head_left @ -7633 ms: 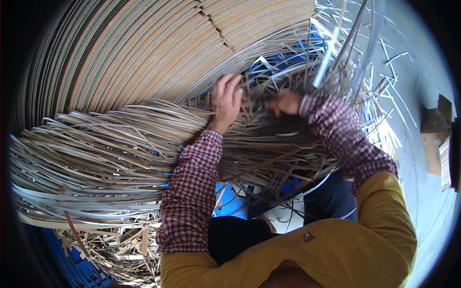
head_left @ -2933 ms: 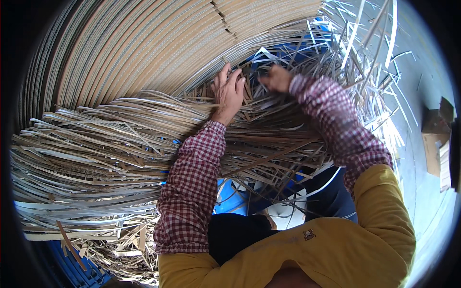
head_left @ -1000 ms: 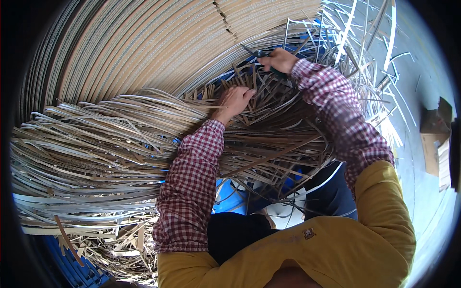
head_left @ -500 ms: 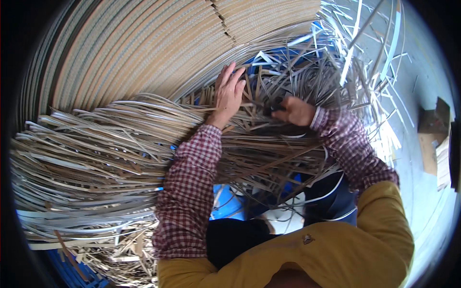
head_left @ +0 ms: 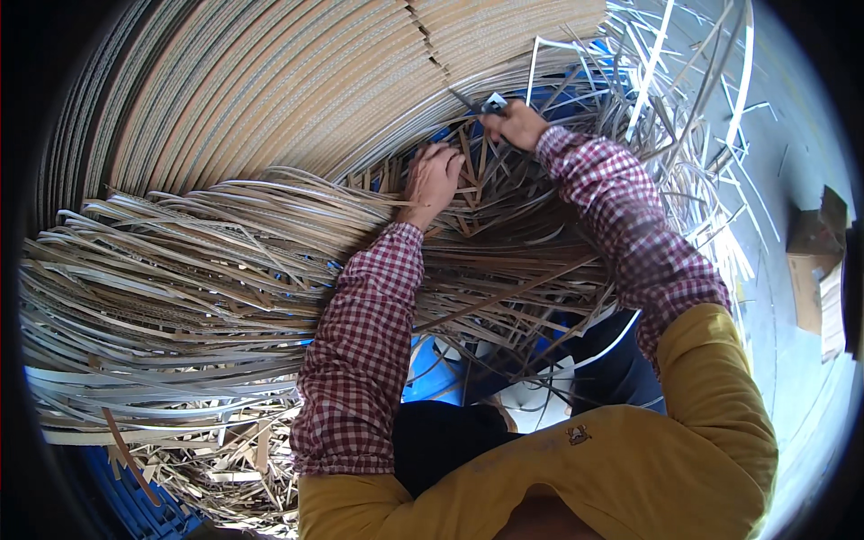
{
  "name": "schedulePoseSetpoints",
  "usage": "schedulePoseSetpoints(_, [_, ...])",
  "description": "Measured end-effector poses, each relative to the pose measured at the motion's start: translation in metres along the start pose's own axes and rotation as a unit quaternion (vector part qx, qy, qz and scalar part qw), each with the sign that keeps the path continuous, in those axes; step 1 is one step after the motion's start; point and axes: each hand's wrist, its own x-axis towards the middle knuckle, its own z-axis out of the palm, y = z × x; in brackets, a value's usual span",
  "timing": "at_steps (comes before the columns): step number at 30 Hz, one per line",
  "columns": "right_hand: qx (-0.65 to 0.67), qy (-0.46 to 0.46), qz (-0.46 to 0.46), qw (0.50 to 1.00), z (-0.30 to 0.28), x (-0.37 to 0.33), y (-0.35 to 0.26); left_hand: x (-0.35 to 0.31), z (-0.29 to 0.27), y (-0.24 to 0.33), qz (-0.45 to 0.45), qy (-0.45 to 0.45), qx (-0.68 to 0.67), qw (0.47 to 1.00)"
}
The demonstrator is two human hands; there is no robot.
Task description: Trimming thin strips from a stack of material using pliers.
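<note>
My right hand (head_left: pixel 515 124) is closed round a dark tool with a pointed blade (head_left: pixel 463 99) and a black handle; its exact kind is unclear. The blade's tip points up and left, over the edge of a large stack of cardboard sheets (head_left: pixel 297 81). Just below and left of it, my left hand (head_left: pixel 434 183) lies among thin cardboard strips (head_left: pixel 472 184), its fingers curled down onto them. The fingertips are partly hidden. Long brown and grey strips (head_left: pixel 207 270) spread leftward from under the left forearm.
Tangled pale strips (head_left: pixel 670 153) stick out at the right. A cardboard box (head_left: pixel 810 270) stands on the grey floor (head_left: pixel 769 378) at far right. Cut scraps (head_left: pixel 234 481) fill the lower left beside a blue slatted plastic piece (head_left: pixel 135 499). Something blue (head_left: pixel 432 371) shows below the strips.
My right hand has moved up and left with the bladed tool, from the tangled strips to the stack's edge. My left hand has shifted slightly down, and its fingers have curled in.
</note>
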Motion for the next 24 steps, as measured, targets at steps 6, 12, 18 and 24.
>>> schedulePoseSetpoints(6, [0.097,-0.145,-0.083,0.981,0.013,-0.04,0.06,0.019,-0.009,0.007,0.082,0.165,-0.021,0.983])
schedulePoseSetpoints(12, [-0.018,-0.043,0.031,0.998,-0.029,-0.018,-0.001,0.014,0.007,0.009,-0.004,0.07,-0.079,0.994])
schedulePoseSetpoints(18, [-0.041,0.003,-0.007,0.999,-0.018,0.001,0.002,0.013,0.002,0.01,-0.011,0.074,-0.084,0.994])
schedulePoseSetpoints(24, [-0.145,-0.031,-0.089,0.985,0.021,-0.016,0.058,0.013,0.0,0.014,0.071,0.171,0.009,0.983])
